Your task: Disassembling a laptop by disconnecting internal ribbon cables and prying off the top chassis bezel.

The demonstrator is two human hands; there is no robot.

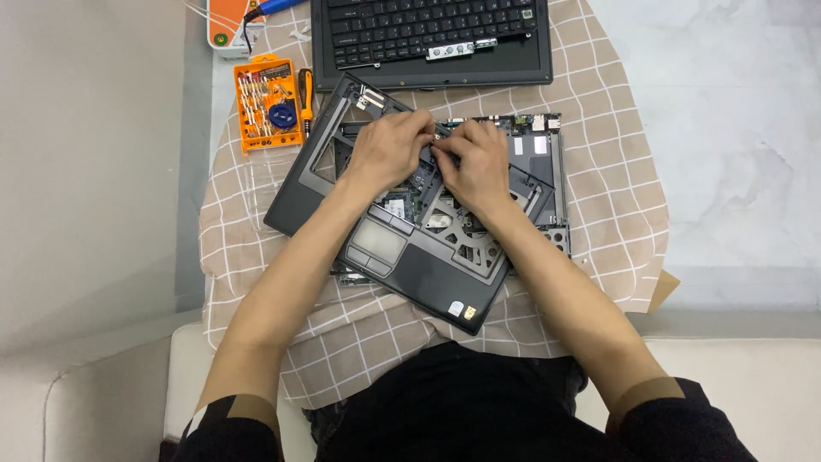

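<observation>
Hands meet over a dark grey plastic laptop palmrest frame, lying skewed on the opened laptop base atop a beige checked cloth. The left hand and right hand have fingers curled and pressed together, fingertips touching at something too small to tell. Beyond the fingertips lies a detached black keyboard panel. Left of the left hand sits an orange plastic case of screwdriver bits, with a black-and-orange screwdriver just beside it.
</observation>
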